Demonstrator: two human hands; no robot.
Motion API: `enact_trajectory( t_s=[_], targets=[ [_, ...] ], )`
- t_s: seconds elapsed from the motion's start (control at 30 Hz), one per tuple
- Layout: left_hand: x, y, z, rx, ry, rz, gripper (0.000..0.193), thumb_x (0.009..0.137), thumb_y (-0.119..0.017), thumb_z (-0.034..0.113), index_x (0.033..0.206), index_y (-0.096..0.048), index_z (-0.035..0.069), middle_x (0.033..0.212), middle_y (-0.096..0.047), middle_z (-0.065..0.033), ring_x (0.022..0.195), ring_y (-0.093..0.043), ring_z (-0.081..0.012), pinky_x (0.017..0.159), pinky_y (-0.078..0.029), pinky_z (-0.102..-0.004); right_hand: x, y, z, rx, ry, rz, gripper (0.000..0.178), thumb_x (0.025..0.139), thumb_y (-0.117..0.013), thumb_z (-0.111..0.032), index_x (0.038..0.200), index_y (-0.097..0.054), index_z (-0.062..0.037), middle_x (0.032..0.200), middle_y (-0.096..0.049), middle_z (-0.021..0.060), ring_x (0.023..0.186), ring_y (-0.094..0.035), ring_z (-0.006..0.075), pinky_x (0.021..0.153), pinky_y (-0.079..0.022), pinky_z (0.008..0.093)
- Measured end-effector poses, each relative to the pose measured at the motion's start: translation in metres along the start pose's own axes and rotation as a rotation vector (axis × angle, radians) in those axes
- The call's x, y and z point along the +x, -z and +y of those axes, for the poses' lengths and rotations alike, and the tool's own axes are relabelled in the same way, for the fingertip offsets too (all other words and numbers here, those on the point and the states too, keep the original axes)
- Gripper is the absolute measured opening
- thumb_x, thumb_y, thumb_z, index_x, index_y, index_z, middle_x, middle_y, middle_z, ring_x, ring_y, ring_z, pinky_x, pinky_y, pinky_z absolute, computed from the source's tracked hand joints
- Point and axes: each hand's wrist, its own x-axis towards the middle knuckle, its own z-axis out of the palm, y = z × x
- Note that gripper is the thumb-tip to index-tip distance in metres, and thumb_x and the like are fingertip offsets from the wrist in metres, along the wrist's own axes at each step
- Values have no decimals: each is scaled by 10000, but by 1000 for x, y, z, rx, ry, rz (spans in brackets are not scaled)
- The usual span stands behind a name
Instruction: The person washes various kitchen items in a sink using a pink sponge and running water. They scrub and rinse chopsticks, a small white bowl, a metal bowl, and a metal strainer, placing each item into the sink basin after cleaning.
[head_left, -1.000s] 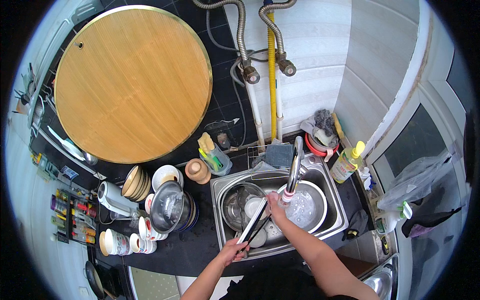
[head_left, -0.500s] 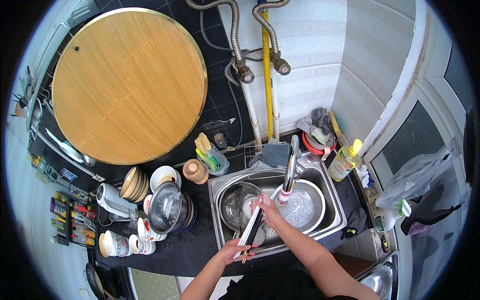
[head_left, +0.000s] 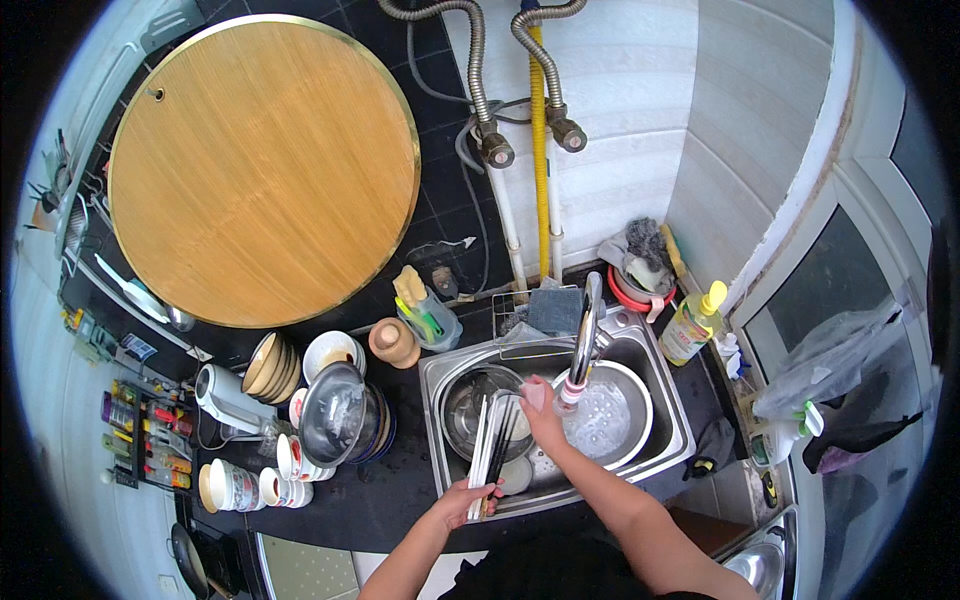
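Over the sink (head_left: pixel 655 470), in the head view, the left hand (head_left: pixel 462 500) was closed around the lower ends of a bundle of chopsticks (head_left: pixel 492 450), fingers wrapped over them at the sink's front rim. The chopsticks, some pale and some dark, ran up from that hand across the basin and lay over a dark pot (head_left: pixel 478 408) in the sink's left half. The right hand (head_left: pixel 543 410) reached further in, just beside the tap (head_left: pixel 585 335), with its fingers bent near the upper ends of the chopsticks; whether it gripped them or only touched them could not be told. A pale, pinkish patch showed at its fingertips, too blurred to name. To the right of that hand sat a wide metal bowl (head_left: pixel 612 415) with water in it, directly under the tap.

On the dark counter left of the sink stood a glass lid (head_left: pixel 332 420) on a pot, a stack of bowls (head_left: pixel 270 368), a white kettle (head_left: pixel 228 398) and several cups (head_left: pixel 240 485). A large round wooden board (head_left: pixel 262 170) leaned against the wall above them. Right of the sink stood a yellow bottle (head_left: pixel 692 328), near a red bowl (head_left: pixel 640 290) holding scrubbers.
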Motion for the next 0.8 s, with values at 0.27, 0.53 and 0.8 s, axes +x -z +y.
enact_trajectory(
  t_s=[0.27, 0.53, 0.8],
  targets=[
    [9, -7, -8, 241, -55, -2, 274, 825, -568, 77, 1080, -505, 1, 764, -560, -51, 614, -542, -132, 554, -468, -264, -57, -24, -34, -795, 575, -595, 468, 814, -534, -344, 1216, -456, -119, 1270, -442, 89, 1228, -323, 292, 998, -206, 500],
    [0, -23, 1, 139, -22, -6, 235, 818, -566, 47, 1040, -510, -6, 747, -560, -67, 577, -540, -140, 504, -458, -266, -35, -20, -3, -447, 399, -444, 286, 808, -522, -222, 1038, -588, -67, 1117, -553, 114, 1117, -441, 302, 961, -283, 428],
    [-14, -28, 15, 319, -57, 7, 226, 814, -557, 20, 1034, -519, -15, 759, -551, -63, 580, -515, -118, 512, -445, -254, -6, -16, -1, -493, 332, -239, 301, 846, -488, -176, 1111, -534, -41, 1108, -545, 170, 1090, -474, 316, 961, -319, 411]
  ],
)
